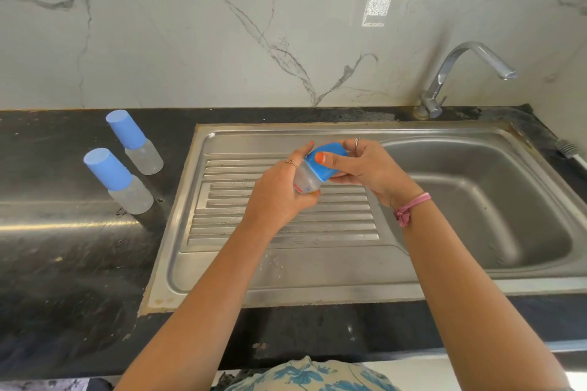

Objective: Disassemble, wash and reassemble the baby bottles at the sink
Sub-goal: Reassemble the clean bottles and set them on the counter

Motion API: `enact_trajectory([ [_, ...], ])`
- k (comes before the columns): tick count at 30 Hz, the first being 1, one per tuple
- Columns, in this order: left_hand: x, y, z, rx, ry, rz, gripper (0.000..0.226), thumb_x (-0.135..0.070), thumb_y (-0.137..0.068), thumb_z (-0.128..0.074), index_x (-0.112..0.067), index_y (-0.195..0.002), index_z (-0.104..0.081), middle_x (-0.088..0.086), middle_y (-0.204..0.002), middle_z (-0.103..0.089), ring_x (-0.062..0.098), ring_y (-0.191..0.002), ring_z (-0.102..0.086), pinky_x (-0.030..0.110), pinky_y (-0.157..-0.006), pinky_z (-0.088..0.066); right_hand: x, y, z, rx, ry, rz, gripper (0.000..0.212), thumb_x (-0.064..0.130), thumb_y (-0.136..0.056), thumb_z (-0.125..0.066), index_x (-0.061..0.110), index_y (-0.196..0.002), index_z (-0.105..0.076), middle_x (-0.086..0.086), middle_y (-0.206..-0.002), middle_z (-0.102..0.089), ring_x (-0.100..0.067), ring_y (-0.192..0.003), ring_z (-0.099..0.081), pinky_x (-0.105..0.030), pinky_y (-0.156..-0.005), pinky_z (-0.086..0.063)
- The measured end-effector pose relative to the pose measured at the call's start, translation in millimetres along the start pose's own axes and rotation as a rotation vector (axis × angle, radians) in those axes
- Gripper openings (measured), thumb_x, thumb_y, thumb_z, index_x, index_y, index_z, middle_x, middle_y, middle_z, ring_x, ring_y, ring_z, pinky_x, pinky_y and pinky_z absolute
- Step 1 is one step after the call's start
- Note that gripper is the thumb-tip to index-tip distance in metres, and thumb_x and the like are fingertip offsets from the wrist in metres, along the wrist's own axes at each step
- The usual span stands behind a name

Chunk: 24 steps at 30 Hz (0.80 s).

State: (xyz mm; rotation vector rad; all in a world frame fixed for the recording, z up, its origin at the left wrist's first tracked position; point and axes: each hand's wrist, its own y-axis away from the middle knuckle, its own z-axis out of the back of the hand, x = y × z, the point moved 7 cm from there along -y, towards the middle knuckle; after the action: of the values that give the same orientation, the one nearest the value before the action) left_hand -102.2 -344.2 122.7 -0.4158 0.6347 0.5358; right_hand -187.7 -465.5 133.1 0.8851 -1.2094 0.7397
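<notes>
Holding: left hand (279, 197) wraps the clear bottle (306, 182) body, just over the sink's (317, 289) ridged part.
Cap: blue cap (327, 163) points up & to the right, away from the left hand.
Right hand (371, 168): fingers curled round the cap, thumb on top.
Nearer hand for the twist: right, prob.
Other 2 bottles (127, 181): on the surface, left of the sink, caps on.

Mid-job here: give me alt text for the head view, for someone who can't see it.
Over a steel sink's drainboard, the left hand grips a clear baby bottle while the right hand grips its blue cap. Two more capped bottles stand on the dark counter to the left; the tap shows no water.
</notes>
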Motion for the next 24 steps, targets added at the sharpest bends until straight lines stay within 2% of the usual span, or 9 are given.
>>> enact_trajectory([
  [3,-4.0,-2.2,0.9,-0.028,-0.073,-0.023,0.081,-0.033,-0.078,-0.074,-0.038,-0.147,-0.032,0.001,-0.101,-0.062,0.018,-0.082,-0.056,0.03,-0.07,-0.046,-4.4,0.2,-0.7,-0.16,0.027,-0.021,0.052,0.048,-0.072,-0.078,0.006,-0.101,-0.07,-0.01,-0.091,-0.075,-0.017,-0.083,-0.073,-0.032,-0.079,-0.06],
  [6,-8.2,-0.5,-0.6,-0.041,0.012,-0.023,0.077,-0.033,-0.077,-0.076,-0.032,-0.144,-0.039,0.0,-0.1,-0.062,0.018,-0.085,-0.057,0.028,-0.071,-0.045,-3.5,1.7,-2.2,-0.25,0.056,0.009,0.059,0.054,-0.075,-0.074,0.002,-0.102,-0.067,-0.013,-0.092,-0.073,-0.016,-0.08,-0.072,-0.027,-0.072,-0.06],
  [8,-9.0,1.0,1.1,-0.043,0.098,-0.019,0.072,-0.03,-0.076,-0.078,-0.032,-0.14,-0.044,-0.003,-0.098,-0.063,0.017,-0.085,-0.059,0.029,-0.072,-0.048,-3.1,2.4,-2.5,-0.153,0.058,-0.014,0.061,0.058,-0.075,-0.071,0.007,-0.108,-0.065,-0.013,-0.102,-0.072,-0.017,-0.088,-0.072,-0.032,-0.083,-0.059],
  [10,-6.3,0.5,5.2,-0.039,0.223,0.027,0.068,-0.029,-0.074,-0.079,-0.034,-0.135,-0.048,-0.009,-0.093,-0.064,0.012,-0.082,-0.061,0.024,-0.071,-0.05,-5.2,4.2,-5.6,0.053,-0.03,-0.035,0.055,0.051,-0.079,-0.069,0.015,-0.12,-0.06,-0.008,-0.117,-0.069,-0.019,-0.106,-0.067,-0.04,-0.099,-0.051],
  [12,-5.6,-1.0,8.8,-0.014,0.278,0.064,0.068,-0.029,-0.073,-0.081,-0.036,-0.133,-0.049,-0.015,-0.09,-0.062,0.007,-0.08,-0.062,0.017,-0.07,-0.049,-4.9,6.3,-7.1,0.191,-0.209,0.003,0.051,0.029,-0.085,-0.071,0.022,-0.132,-0.052,-0.002,-0.124,-0.064,-0.019,-0.114,-0.063,-0.039,-0.102,-0.048],
  [14,-7.3,-2.5,8.5,0.034,0.273,0.073,0.07,-0.028,-0.072,-0.081,-0.037,-0.133,-0.048,-0.018,-0.089,-0.06,0.006,-0.08,-0.061,0.013,-0.068,-0.047,-3.5,5.6,-6.8,0.221,-0.338,0.058,0.063,0.012,-0.081,-0.074,0.024,-0.137,-0.048,-0.004,-0.123,-0.062,-0.02,-0.113,-0.061,-0.037,-0.103,-0.047],
  [17,-7.9,-3.6,8.1,0.042,0.236,0.08,0.073,-0.028,-0.071,-0.081,-0.037,-0.134,-0.044,-0.013,-0.088,-0.061,0.012,-0.078,-0.062,0.02,-0.069,-0.051,-1.1,5.1,-8.9,0.163,-0.385,0.106,0.059,0.008,-0.075,-0.071,0.013,-0.131,-0.054,-0.006,-0.115,-0.066,-0.02,-0.108,-0.063,-0.034,-0.102,-0.049],
  [20,-6.2,-5.9,9.8,-0.02,0.144,0.105,0.083,-0.028,-0.071,-0.081,-0.025,-0.14,-0.037,-0.001,-0.095,-0.064,0.019,-0.083,-0.063,0.031,-0.074,-0.052,-4.5,5.8,-10.6,0.023,-0.416,0.084,0.05,0.011,-0.074,-0.074,0.009,-0.122,-0.06,-0.004,-0.105,-0.071,-0.016,-0.098,-0.067,-0.03,-0.095,-0.052],
  [24,-10.6,-10.0,16.3,-0.121,-0.048,0.054,0.061,-0.026,-0.073,-0.077,-0.02,-0.128,-0.051,-0.001,-0.103,-0.065,0.022,-0.089,-0.062,0.028,-0.069,-0.045,-14.9,7.0,-11.9,-0.198,-0.305,0.012,0.039,0.031,-0.076,-0.079,0.016,-0.109,-0.066,0.0,-0.097,-0.074,-0.011,-0.091,-0.07,-0.035,-0.094,-0.051],
])
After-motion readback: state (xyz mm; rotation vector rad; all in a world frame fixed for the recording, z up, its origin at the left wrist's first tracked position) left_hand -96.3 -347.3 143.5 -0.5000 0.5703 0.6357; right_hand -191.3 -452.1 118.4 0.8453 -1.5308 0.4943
